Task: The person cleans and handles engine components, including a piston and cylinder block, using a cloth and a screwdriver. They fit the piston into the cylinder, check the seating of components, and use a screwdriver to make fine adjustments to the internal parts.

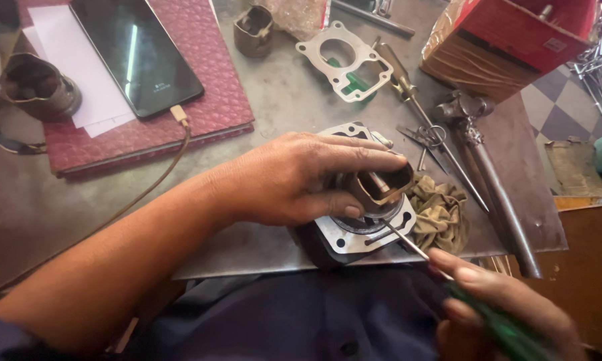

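Observation:
My left hand [294,177] grips a brownish metal piston [380,188] and holds it at the top of a dark engine cylinder block [354,234] that rests at the table's front edge. My right hand [498,304] holds a green-handled screwdriver [495,321]. Its thin shaft [404,241] runs up and left to the piston's underside, where the piston meets the cylinder bore. A crumpled olive rag [441,214] lies just right of the cylinder.
A flat grey gasket [344,63] lies at the back centre beside another screwdriver [408,87]. A tablet [134,50] on a red folder [201,113] sits at back left with a cable. Also present: a spare piston [37,87], a red box [515,37], a long metal wrench [495,187].

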